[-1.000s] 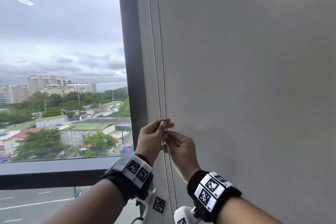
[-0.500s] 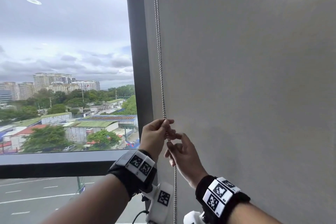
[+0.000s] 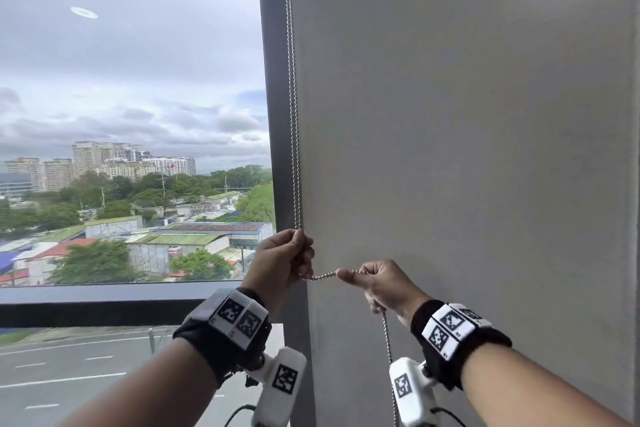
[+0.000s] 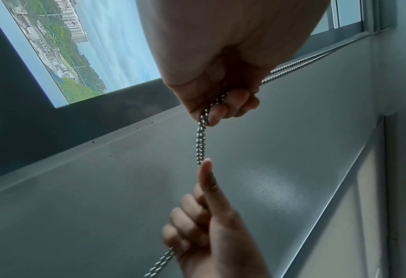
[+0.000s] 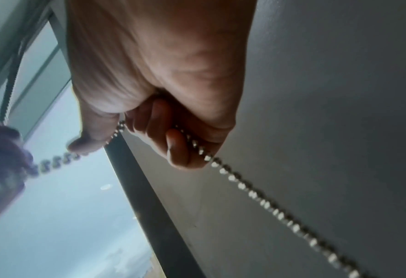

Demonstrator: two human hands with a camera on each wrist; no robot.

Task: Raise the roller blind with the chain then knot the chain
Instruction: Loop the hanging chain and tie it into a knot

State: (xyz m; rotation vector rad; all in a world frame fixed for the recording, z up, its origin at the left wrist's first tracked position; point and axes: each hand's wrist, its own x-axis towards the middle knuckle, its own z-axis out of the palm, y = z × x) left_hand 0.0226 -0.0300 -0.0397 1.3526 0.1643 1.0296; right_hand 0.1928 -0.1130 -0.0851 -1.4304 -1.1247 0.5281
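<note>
Beside window frame [image 3: 277, 114], L hand [image 3: 280, 260] & R hand [image 3: 384, 284] grip chain [image 3: 293, 114] taut against blind [image 3: 450, 149].

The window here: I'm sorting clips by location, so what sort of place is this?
Probably an upper-floor room in a city building. The window looks down on rooftops, a road and distant towers, and a grey roller blind with a bead chain hangs beside it.

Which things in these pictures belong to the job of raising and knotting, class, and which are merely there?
Belongs to the job:
- silver metal bead chain
- grey fabric roller blind
- left hand, gripping the chain
- right hand, gripping the chain

Merely there:
- dark window frame post
- dark window sill
- buildings and trees outside
</note>
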